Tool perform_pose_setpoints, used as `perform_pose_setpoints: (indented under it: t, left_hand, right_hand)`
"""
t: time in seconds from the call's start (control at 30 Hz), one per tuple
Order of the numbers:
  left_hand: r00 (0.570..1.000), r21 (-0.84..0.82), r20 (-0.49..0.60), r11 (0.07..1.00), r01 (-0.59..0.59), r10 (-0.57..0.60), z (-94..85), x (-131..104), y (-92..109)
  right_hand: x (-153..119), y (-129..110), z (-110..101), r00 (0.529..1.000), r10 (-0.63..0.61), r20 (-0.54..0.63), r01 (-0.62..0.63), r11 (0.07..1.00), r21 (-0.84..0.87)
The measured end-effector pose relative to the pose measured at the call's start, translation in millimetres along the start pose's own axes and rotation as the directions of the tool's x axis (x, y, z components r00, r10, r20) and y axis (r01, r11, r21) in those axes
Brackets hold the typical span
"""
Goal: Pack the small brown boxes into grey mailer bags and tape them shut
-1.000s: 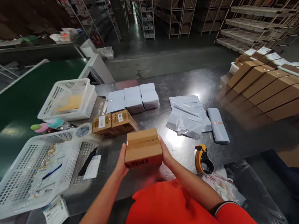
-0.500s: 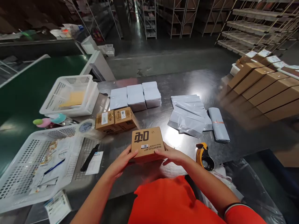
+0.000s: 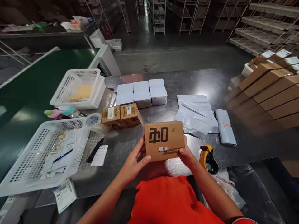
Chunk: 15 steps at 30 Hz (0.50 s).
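A brown cardboard box [image 3: 164,141] with black print and a small white barcode label is held up over the metal table in front of my red shirt. My left hand [image 3: 133,158] grips its left side, thumb on the lower corner of the printed face and fingers behind. On the opposite side my right hand [image 3: 187,152] presses, its thumb at the lower right edge. Two smaller brown boxes [image 3: 120,115] with white labels sit beyond, to the left. A yellow tape dispenser [image 3: 207,158] lies right of my right forearm.
White plastic baskets [image 3: 14,175] stand on the left, beside a green conveyor [image 3: 35,74]. White packs [image 3: 141,91] line the far middle. Grey mailer bags [image 3: 195,116] and a rolled bundle [image 3: 225,127] lie right. Brown cartons [image 3: 275,85] are stacked far right. A black cutter [image 3: 95,150] lies left.
The box has been raised toward me and tilted, so its printed face shows larger; both hands keep hold of it. The whole scene has shifted slightly right in view.
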State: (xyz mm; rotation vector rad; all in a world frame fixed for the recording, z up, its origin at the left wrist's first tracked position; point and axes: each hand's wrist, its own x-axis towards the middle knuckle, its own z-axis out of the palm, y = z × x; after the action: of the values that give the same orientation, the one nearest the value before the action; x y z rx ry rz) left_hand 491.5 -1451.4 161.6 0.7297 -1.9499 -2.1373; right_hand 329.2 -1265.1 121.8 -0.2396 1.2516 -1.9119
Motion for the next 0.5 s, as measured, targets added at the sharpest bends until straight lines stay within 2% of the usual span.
perform_pose_setpoints:
  t: [0.1, 0.17, 0.2, 0.27, 0.37, 0.43, 0.5]
  left_hand:
    - [0.991, 0.077, 0.066, 0.989, -0.123, 0.118, -9.8, 10, -11]
    - [0.987, 0.139, 0.095, 0.98, -0.141, 0.129, -20.8, 20, -38]
    - [0.99, 0.236, 0.09, 0.964, -0.126, 0.107, -25.7, 25, -55]
    - [0.998, 0.513, 0.054, 0.857, -0.051, 0.027, -31.5, 35, -93]
    - [0.994, 0.721, 0.11, 0.689, -0.067, -0.019, -30.4, 49, -135]
    - [0.989, 0.686, 0.15, 0.72, -0.108, 0.006, -28.2, 58, -145]
    - [0.989, 0.554, 0.147, 0.825, -0.11, 0.034, -29.4, 67, -144]
  right_hand:
    - [0, 1, -4, 0.995, 0.079, -0.065, -0.069, 0.987, 0.145]
    - [-5, 5, -13, 0.987, 0.118, -0.11, -0.087, 0.963, 0.255]
    - [-8, 7, -19, 0.984, 0.121, -0.131, -0.076, 0.949, 0.307]
    - [-17, 10, -33, 0.978, 0.106, -0.177, -0.033, 0.927, 0.375]
    - [-32, 12, -53, 0.961, 0.115, -0.251, -0.014, 0.928, 0.371]
    - [-42, 13, -62, 0.946, 0.132, -0.296, -0.021, 0.936, 0.35]
    - [-52, 13, -68, 0.935, 0.136, -0.328, -0.019, 0.942, 0.334]
